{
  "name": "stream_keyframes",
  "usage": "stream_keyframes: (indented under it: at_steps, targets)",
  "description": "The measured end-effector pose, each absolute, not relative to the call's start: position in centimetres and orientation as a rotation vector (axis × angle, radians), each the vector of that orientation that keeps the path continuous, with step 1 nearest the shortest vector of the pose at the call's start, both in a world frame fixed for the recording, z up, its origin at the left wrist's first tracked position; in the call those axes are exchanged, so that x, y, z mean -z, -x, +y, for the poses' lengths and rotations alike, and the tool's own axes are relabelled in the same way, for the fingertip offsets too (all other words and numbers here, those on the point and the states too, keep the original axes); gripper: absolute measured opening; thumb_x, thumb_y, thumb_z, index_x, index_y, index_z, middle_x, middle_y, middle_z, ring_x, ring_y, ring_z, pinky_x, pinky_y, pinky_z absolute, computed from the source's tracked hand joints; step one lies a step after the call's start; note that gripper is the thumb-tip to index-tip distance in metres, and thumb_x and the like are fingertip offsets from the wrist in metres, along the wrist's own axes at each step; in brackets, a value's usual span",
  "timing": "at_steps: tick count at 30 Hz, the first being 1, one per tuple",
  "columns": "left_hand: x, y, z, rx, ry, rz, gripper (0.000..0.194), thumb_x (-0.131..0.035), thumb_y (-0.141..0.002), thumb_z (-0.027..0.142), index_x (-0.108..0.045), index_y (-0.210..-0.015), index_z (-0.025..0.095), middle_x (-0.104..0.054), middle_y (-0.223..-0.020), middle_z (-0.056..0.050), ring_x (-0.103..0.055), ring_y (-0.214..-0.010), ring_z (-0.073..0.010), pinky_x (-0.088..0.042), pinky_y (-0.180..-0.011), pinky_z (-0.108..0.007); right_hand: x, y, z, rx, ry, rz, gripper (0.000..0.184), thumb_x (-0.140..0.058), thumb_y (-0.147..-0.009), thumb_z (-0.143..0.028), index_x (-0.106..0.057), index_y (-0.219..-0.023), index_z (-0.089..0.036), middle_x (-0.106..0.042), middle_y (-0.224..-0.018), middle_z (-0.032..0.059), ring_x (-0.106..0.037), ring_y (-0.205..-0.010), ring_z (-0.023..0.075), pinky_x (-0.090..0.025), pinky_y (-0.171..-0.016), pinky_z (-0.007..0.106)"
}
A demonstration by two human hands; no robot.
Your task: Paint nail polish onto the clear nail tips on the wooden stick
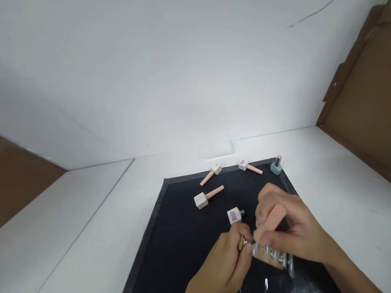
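My left hand (228,257) is closed on one end of a wooden nail tip stand (268,259), which carries a row of clear nail tips (274,255). In my right hand (289,224) is a nail polish brush, pinched by its long peach cap (274,221). The brush end points down toward the stand close to my left fingertips; its bristles are hard to make out. Just beyond my left hand an uncapped white polish bottle (234,215) with a purple mark leans over, its dark neck facing right.
Three white bottles with peach caps lie on the black mat (183,233): one near its middle (201,200), two along the back edge (216,168) (243,164). A teal bottle (276,167) with a silver cap stands at the back right corner. Behind rises a white wall (186,78).
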State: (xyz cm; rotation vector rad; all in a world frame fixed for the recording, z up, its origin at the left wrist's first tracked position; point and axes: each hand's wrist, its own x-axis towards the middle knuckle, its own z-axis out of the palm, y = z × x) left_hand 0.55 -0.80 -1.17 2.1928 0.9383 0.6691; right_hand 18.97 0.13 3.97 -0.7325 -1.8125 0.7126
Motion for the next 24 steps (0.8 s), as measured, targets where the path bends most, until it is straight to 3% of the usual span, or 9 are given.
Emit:
stream_keyframes:
  at_steps: [5, 13, 24]
  targets:
    - [1.08, -0.55, -0.67, -0.704, -2.214, 0.867, 0.015, -0.028, -0.096, 0.025, -0.040, -0.088, 0.023, -0.054, -0.066, 0.004, -0.051, -0.054, -0.0128, -0.039, -0.054, -0.023, -3.76, -19.00, 0.13, -0.700, 0.764, -1.752, 0.017, -0.066, -0.088, -0.025, -0.057, -0.073, -0.023, -0.062, -0.071, -0.0005, -0.054, -0.070, 0.0155, -0.046, -0.061, 0.028]
    - [1.29, -0.31, -0.94, -0.781, -2.277, 0.824, 0.011, -0.029, -0.096, 0.020, -0.038, -0.089, 0.024, -0.055, -0.067, 0.005, -0.051, -0.054, -0.0113, -0.039, -0.054, -0.021, -3.62, -18.89, 0.09, -0.709, 0.729, -1.707, 0.018, -0.066, -0.088, -0.033, -0.058, -0.075, -0.023, -0.059, -0.070, -0.0015, -0.053, -0.068, 0.0144, -0.046, -0.060, 0.026]
    - [1.20, 0.01, -0.89, -0.751, -2.160, 0.738, 0.013, -0.027, -0.099, 0.027, -0.037, -0.090, 0.023, -0.052, -0.073, 0.003, -0.046, -0.058, -0.0112, -0.037, -0.057, -0.022, -3.83, -18.62, 0.08, -0.780, 0.660, -1.707, 0.024, -0.064, -0.088, -0.043, -0.059, -0.073, -0.025, -0.059, -0.065, -0.0018, -0.053, -0.066, 0.0154, -0.044, -0.057, 0.028]
